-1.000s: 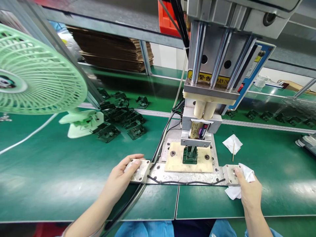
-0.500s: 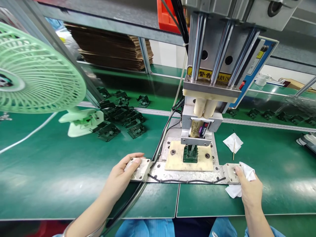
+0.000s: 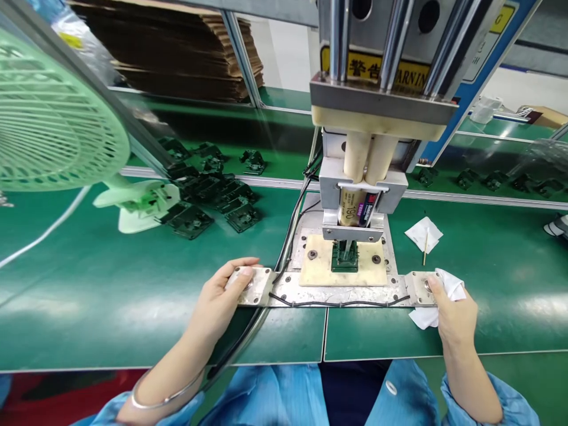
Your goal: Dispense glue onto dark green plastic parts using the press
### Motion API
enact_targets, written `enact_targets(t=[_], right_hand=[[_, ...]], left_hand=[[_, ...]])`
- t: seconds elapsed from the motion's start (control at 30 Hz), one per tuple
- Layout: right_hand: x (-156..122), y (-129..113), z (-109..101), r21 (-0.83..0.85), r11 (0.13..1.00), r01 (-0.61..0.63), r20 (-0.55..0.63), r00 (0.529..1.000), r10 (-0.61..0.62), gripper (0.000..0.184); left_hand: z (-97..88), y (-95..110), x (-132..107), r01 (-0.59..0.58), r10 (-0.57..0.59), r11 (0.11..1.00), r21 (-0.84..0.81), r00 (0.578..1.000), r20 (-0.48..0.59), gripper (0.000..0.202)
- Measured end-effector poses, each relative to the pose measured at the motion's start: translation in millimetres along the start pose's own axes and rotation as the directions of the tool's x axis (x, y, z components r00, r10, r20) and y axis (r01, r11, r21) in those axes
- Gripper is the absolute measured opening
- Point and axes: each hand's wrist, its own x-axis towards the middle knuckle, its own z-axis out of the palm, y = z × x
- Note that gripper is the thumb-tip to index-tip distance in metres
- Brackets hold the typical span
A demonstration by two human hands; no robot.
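Note:
A press machine (image 3: 377,106) stands over a cream fixture plate (image 3: 319,273) with a small dark green part (image 3: 345,258) under its head. A glue cartridge (image 3: 354,207) is clamped in the head. My left hand (image 3: 222,299) rests on the left metal button block (image 3: 254,285), thumb on its top, fingers loosely bent. My right hand (image 3: 452,313) holds a crumpled white tissue (image 3: 426,316) while its thumb presses the right button block (image 3: 419,288).
A green fan (image 3: 57,124) stands at the left with a white cable. Several dark green parts (image 3: 208,198) lie in a pile behind it, more along the far right. A white tissue with a stick (image 3: 425,236) lies right of the machine. Cardboard is stacked at the back.
The view has tilted down and moved closer to the machine. Both hands stay on the button blocks. The press head still sits on the green part.

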Motion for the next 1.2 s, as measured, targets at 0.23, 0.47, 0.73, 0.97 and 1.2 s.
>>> enact_targets(t=[0.23,0.47,0.73,0.97,1.2], right_hand=[[-0.8,-3.3,-1.3,-0.011,1.000,-0.008,-0.017,1.000,0.007,0.067],[-0.8,-1.0,-1.1,-0.013,0.999,0.033,-0.037,0.999,-0.033,0.063],[-1.5,-1.4,-3.2,0.002,0.999,0.044,-0.034,0.998,-0.044,0.065],[-1.8,-0.8,-2.8,0.014,0.998,0.057,-0.030,0.998,-0.057,0.063],[-0.3,0.0,-2.7,-0.002,0.999,0.052,-0.030,0.998,-0.052,0.063]], left_hand=[[-0.5,-3.9,1.1,-0.011,0.011,1.000,0.000,1.000,0.006,0.063],[-1.3,-6.5,0.4,0.013,-0.012,1.000,-0.020,1.000,0.007,0.067],[-4.4,19.4,-8.1,0.000,-0.013,0.951,0.308,0.999,0.038,0.055],[32.8,80.5,-10.1,-0.435,0.305,0.747,0.502,0.896,0.323,0.082],[103.1,89.8,18.8,-0.379,0.159,0.904,0.199,0.729,0.665,0.082]])
